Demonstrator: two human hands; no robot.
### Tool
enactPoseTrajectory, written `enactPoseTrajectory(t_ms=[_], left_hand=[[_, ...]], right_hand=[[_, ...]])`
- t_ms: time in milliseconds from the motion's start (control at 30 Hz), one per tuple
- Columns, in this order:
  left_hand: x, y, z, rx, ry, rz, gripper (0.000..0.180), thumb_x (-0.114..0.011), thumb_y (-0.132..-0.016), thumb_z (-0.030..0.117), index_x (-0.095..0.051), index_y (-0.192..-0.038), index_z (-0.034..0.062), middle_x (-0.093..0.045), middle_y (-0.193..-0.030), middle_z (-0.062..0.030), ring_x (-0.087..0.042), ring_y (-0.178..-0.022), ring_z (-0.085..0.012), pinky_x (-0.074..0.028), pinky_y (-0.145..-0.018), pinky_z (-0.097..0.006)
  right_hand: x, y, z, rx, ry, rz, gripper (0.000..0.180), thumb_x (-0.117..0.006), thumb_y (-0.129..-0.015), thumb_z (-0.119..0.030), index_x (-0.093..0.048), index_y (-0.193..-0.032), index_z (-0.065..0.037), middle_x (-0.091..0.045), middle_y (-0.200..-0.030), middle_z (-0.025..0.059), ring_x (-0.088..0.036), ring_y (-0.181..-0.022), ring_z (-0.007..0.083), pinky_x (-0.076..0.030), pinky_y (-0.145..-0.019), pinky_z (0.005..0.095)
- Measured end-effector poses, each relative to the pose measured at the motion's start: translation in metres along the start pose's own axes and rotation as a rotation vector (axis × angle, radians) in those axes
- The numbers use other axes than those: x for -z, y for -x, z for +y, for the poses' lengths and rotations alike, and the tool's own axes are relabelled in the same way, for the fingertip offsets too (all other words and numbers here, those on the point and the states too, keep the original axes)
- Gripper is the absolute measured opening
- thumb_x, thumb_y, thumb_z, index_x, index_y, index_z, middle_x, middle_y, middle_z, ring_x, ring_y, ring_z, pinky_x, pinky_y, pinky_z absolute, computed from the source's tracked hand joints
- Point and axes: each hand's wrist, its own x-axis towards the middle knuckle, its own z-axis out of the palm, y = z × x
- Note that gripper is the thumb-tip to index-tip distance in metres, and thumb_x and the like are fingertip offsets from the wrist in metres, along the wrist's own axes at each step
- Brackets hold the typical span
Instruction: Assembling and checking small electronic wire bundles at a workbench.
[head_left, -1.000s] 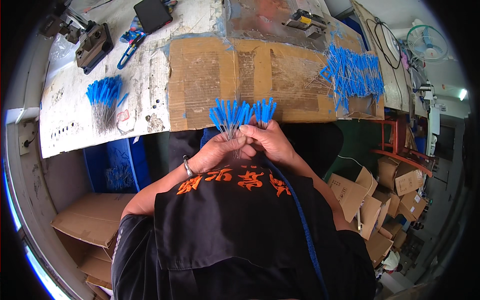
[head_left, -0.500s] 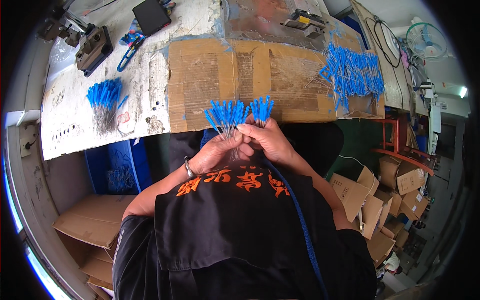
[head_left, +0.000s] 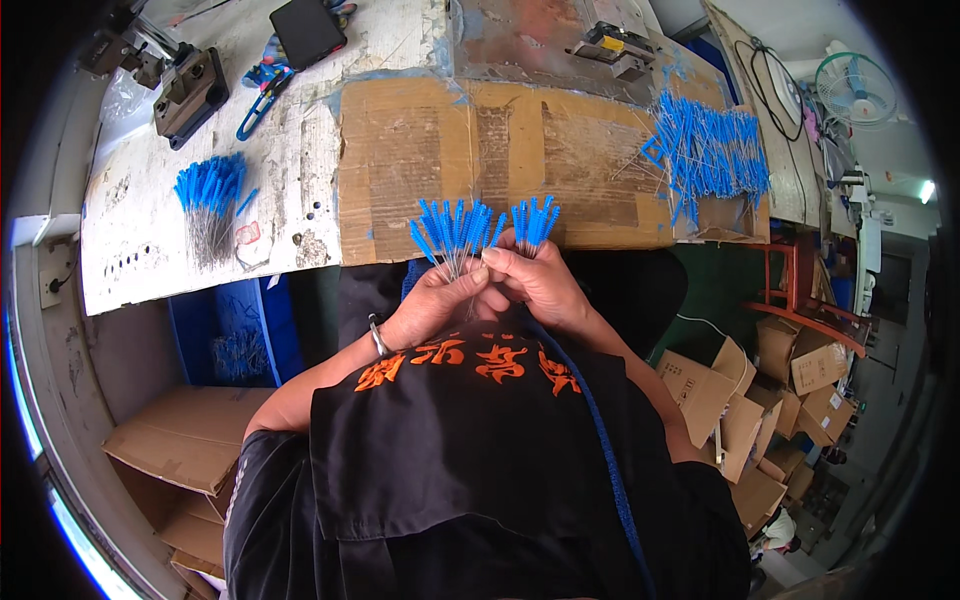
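Observation:
Blue wire brushes [head_left: 455, 226] fan out from my left hand [head_left: 437, 303], which is closed on their thin wire stems. A smaller bunch of the same wire brushes [head_left: 535, 220] stands up from my right hand [head_left: 545, 282], its fingers wrapped round the stems. Both hands meet over my lap, just off the near edge of the table. The right thumb and fingertips touch a single brush at the right side of the left bunch. Fingers hide most of the lower stems.
A big pile of blue wire brushes [head_left: 712, 150] lies at the table's right, and a neat bundle [head_left: 210, 195] at its left. Farther back are scissors [head_left: 264, 104], a phone-like black device [head_left: 307, 32] and metal presses [head_left: 190, 95]. Below stand a blue bin [head_left: 272, 325] and cardboard boxes [head_left: 700, 385].
One brush at the right side of the left bunch now leans toward the right hand. Both hands stay almost in place, still holding their bunches. The view has shifted slightly.

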Motion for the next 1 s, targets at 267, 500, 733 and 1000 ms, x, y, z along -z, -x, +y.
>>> enactPoseTrajectory(t_ms=[267, 500, 733, 1000], left_hand=[[0.007, 0.001, 0.001, 0.04, -0.011, -0.075, 0.021, -0.05, -0.094, 0.027, -0.056, -0.1, 0.0068, -0.064, -0.085, -0.0083, -0.061, -0.077, -0.0152, -0.05, -0.072, -0.029], [0.006, 0.001, 0.001, 0.012, -0.021, -0.106, 0.024, -0.048, -0.095, 0.029, -0.057, -0.098, 0.0061, -0.064, -0.084, -0.009, -0.061, -0.076, -0.0154, -0.05, -0.07, -0.029], [0.005, 0.001, 0.002, 0.008, -0.076, -0.056, 0.029, -0.045, -0.095, 0.032, -0.054, -0.102, 0.0055, -0.065, -0.083, -0.0106, -0.06, -0.07, -0.0139, -0.049, -0.064, -0.025], [0.006, 0.0, -0.002, -0.004, -0.034, -0.051, 0.024, -0.048, -0.095, 0.029, -0.054, -0.1, 0.0065, -0.065, -0.082, -0.0119, -0.06, -0.067, -0.0138, -0.049, -0.061, -0.024]], right_hand=[[-0.007, 0.003, -0.005, 0.004, -0.068, -0.046, 0.014, -0.056, -0.09, -0.013, -0.052, -0.086, 0.0, -0.058, -0.074, 0.0095, -0.057, -0.053, 0.0169, -0.051, -0.051, 0.0317], [-0.009, 0.001, 0.0, 0.047, -0.058, -0.032, 0.012, -0.054, -0.09, -0.011, -0.053, -0.086, 0.0, -0.059, -0.074, 0.0102, -0.057, -0.052, 0.0168, -0.052, -0.05, 0.0321], [-0.009, 0.003, -0.003, 0.061, -0.069, -0.037, 0.011, -0.054, -0.09, -0.01, -0.055, -0.086, 0.001, -0.06, -0.074, 0.0102, -0.058, -0.053, 0.0167, -0.052, -0.05, 0.0317], [-0.007, 0.005, -0.005, 0.043, -0.027, -0.021, 0.011, -0.055, -0.089, -0.008, -0.054, -0.084, 0.002, -0.06, -0.073, 0.0107, -0.058, -0.052, 0.0172, -0.053, -0.049, 0.0325]])
